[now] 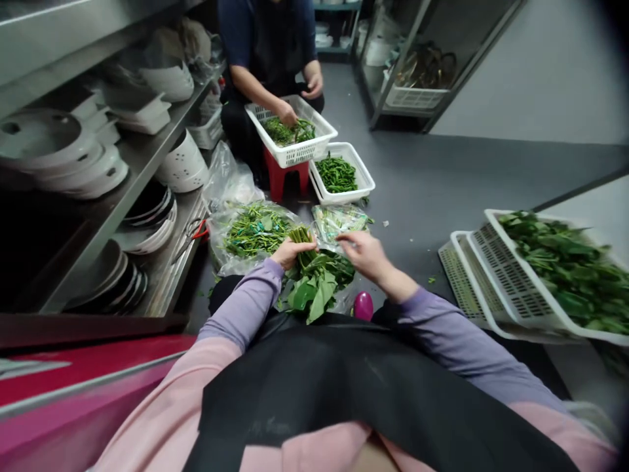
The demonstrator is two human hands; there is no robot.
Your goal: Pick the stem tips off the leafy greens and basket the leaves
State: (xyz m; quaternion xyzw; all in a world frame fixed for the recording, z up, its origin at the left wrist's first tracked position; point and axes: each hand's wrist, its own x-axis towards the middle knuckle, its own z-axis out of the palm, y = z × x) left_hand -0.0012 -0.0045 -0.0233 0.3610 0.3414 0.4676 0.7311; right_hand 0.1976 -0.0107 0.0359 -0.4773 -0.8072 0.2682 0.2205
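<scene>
Left hand [293, 251]: grip clamped round the stems of the bundle [314, 278], held above the lap, leaves hanging down.
Right hand [366, 254]: at the bundle's right edge, by the bag [339, 219]; can't tell if its grip is closed.
Risk: stems may slide out onto the floor [442, 177].
Cause: likely the one-hand hold, with the leafy end unsupported.

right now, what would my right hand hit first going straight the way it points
Probably the greens in the left hand; the right hand points at their stems, depth unclear.
</scene>
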